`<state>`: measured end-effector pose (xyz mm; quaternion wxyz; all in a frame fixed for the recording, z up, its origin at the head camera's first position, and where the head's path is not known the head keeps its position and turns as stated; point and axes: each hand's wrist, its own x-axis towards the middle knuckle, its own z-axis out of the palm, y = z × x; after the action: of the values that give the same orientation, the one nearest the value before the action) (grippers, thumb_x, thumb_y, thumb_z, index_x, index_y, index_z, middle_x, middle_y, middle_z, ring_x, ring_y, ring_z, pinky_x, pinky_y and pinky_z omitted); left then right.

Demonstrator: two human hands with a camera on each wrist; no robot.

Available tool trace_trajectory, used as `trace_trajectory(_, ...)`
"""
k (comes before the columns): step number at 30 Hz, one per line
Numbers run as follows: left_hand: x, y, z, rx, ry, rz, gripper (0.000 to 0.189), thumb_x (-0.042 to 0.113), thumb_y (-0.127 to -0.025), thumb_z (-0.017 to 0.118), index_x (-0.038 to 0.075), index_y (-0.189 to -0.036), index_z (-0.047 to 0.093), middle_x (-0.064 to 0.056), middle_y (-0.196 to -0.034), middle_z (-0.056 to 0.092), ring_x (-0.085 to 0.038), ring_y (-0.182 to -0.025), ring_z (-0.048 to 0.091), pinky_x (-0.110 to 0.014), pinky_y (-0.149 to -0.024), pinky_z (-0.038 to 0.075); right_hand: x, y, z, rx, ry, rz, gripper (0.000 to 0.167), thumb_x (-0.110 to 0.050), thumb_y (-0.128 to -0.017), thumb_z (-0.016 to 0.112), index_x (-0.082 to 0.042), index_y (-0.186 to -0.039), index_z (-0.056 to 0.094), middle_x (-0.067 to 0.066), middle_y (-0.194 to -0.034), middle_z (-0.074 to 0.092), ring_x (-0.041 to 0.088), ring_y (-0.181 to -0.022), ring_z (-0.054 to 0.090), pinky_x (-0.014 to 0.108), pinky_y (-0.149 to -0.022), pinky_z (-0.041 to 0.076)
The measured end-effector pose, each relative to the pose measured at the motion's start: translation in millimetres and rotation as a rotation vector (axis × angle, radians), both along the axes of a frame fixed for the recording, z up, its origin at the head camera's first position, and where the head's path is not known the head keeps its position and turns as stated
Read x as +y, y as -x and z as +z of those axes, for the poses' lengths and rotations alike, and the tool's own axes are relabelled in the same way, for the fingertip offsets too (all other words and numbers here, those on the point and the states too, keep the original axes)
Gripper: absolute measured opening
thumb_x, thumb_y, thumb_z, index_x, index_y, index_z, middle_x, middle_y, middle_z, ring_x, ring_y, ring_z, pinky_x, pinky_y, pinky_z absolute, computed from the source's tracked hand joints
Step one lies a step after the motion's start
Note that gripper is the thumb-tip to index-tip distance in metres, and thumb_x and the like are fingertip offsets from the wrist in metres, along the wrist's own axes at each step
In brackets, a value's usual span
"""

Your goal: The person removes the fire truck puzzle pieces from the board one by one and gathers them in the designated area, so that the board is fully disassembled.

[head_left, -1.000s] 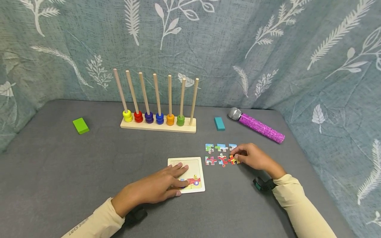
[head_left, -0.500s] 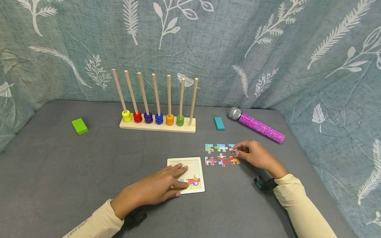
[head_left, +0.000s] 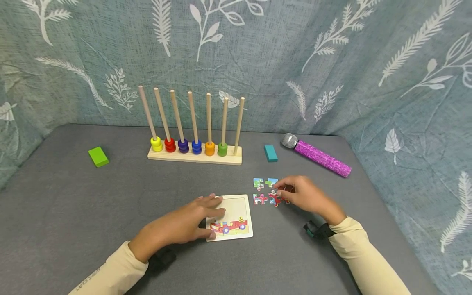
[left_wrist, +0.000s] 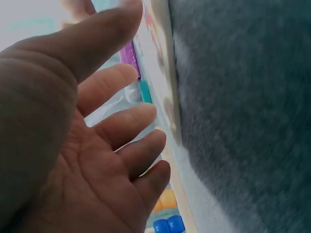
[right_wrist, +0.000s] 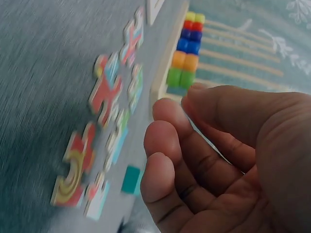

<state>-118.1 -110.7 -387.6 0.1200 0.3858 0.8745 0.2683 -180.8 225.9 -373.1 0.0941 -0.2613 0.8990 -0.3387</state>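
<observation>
My left hand [head_left: 180,223] rests at the left side of a square wooden puzzle tray [head_left: 236,206], its fingers spread over the left edge. Along the tray's lower part, fitted puzzle pieces [head_left: 230,227] form a red car. To the right, loose puzzle pieces lie in two rows; a green-and-blue piece [head_left: 258,183], a pink-red piece [head_left: 259,199] and a red piece [head_left: 274,198] show. My right hand [head_left: 304,194] hovers over the right end of these rows, fingers loosely bent and holding nothing. It hides part of the yellow-and-red piece [right_wrist: 73,177], visible in the right wrist view.
A wooden bead rack [head_left: 195,157] with upright pegs stands at the back. A green block [head_left: 98,157] lies far left. Behind the loose pieces are a teal block [head_left: 271,153] and a purple glittery microphone [head_left: 321,157]. A patterned curtain [head_left: 265,61] hangs behind the table.
My left hand has drawn back left, uncovering more of the car picture. My right hand has let go of the yellow-and-red piece, lifted to the top row, then shifted left.
</observation>
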Motion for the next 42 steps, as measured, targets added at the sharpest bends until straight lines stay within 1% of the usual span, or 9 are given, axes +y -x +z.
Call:
trace_trajectory(5, -3.6, 2.5, -1.1, -0.031, 0.038, 0.031, 0.065, 0.023, -0.08, 0.081, 0.002, -0.136, 0.056, -0.024, -0.151, 0.034, -0.042, -0.14, 0.025, -0.056, -0.11, 0.023, -12.5, -4.4, -2.0, 0.01, 0.006, 0.068, 0.013, -0.006, -0.091, 0.066, -0.003, -0.102, 0.074, -0.001, -0.076, 0.067, 0.006, -0.064, 0.056, 0.024, -0.057, 0.047)
trace_trajectory(10, -2.4, 3.9, -2.3, -0.068, 0.089, 0.057, 0.073, 0.029, -0.079, 0.082, 0.002, -0.14, 0.051, -0.022, -0.154, 0.029, -0.042, -0.142, 0.02, -0.057, -0.112, 0.018, -26.2, -10.6, -5.5, 0.003, 0.035, 0.146, 0.013, -0.004, -0.092, 0.066, -0.006, -0.101, 0.075, -0.002, -0.09, 0.07, 0.006, -0.072, 0.057, 0.024, -0.064, 0.049)
trace_trajectory(17, -2.7, 6.0, -2.5, -0.089, 0.08, 0.078, 0.089, 0.031, -0.079, 0.081, 0.001, -0.149, 0.036, -0.02, -0.157, 0.022, -0.038, -0.144, 0.018, -0.057, -0.112, 0.017, -45.2, -16.5, -7.2, 0.015, 0.027, 0.214, 0.014, -0.007, -0.093, 0.066, -0.006, -0.103, 0.074, -0.004, -0.097, 0.07, 0.006, -0.087, 0.061, 0.026, -0.077, 0.052)
trace_trajectory(21, -5.0, 7.2, -2.5, -0.076, 0.091, 0.068, 0.089, 0.033, -0.079, 0.082, 0.002, -0.149, 0.037, -0.018, -0.157, 0.023, -0.037, -0.144, 0.019, -0.057, -0.112, 0.018, -58.0, -19.8, -7.4, -0.011, 0.037, 0.237, 0.014, -0.007, -0.093, 0.066, -0.007, -0.103, 0.074, -0.005, -0.095, 0.07, 0.004, -0.081, 0.059, 0.024, -0.071, 0.051)
trace_trajectory(26, -5.8, 8.0, -1.5, -0.072, 0.105, 0.056, 0.09, 0.035, -0.078, 0.082, 0.001, -0.148, 0.038, -0.015, -0.158, 0.023, -0.034, -0.143, 0.022, -0.056, -0.112, 0.019, -72.0, -28.1, -6.9, -0.074, 0.062, 0.286, 0.014, -0.006, -0.093, 0.064, -0.006, -0.103, 0.074, -0.007, -0.092, 0.07, 0.002, -0.073, 0.055, 0.022, -0.064, 0.048)
trace_trajectory(30, -5.2, 8.5, -0.4, -0.083, 0.141, 0.043, 0.093, 0.038, -0.078, 0.082, 0.0, -0.149, 0.036, -0.013, -0.159, 0.022, -0.032, -0.143, 0.023, -0.055, -0.113, 0.017, -79.7, -34.5, -5.0, -0.104, 0.053, 0.326, 0.016, -0.004, -0.093, 0.062, -0.006, -0.104, 0.074, -0.007, -0.091, 0.069, 0.0, -0.071, 0.054, 0.021, -0.062, 0.048)
trace_trajectory(33, -5.0, 8.3, -0.6, -0.076, 0.175, 0.03, 0.092, 0.04, -0.078, 0.081, 0.0, -0.148, 0.037, -0.012, -0.158, 0.023, -0.03, -0.144, 0.023, -0.054, -0.114, 0.017, -85.3, -37.8, -4.8, -0.147, 0.067, 0.344, 0.016, -0.003, -0.094, 0.062, -0.004, -0.105, 0.073, -0.005, -0.092, 0.069, -0.001, -0.074, 0.057, 0.021, -0.064, 0.05)
trace_trajectory(36, -4.9, 8.1, -1.5, -0.062, 0.189, 0.022, 0.09, 0.042, -0.078, 0.08, 0.0, -0.147, 0.039, -0.013, -0.158, 0.024, -0.03, -0.144, 0.023, -0.054, -0.114, 0.017, -90.6, -40.0, -5.3, -0.161, 0.063, 0.346, 0.016, -0.004, -0.094, 0.062, -0.005, -0.105, 0.073, -0.006, -0.091, 0.069, -0.001, -0.073, 0.058, 0.02, -0.064, 0.05)
trace_trajectory(42, -6.5, 8.1, -1.1, -0.062, 0.179, 0.019, 0.087, 0.042, -0.078, 0.079, 0.001, -0.146, 0.043, -0.013, -0.158, 0.025, -0.03, -0.143, 0.024, -0.056, -0.113, 0.015, -100.7, -44.1, -5.9, -0.129, 0.057, 0.309, 0.014, -0.007, -0.092, 0.065, -0.008, -0.103, 0.075, -0.011, -0.086, 0.068, -0.001, -0.062, 0.05, 0.019, -0.056, 0.044)
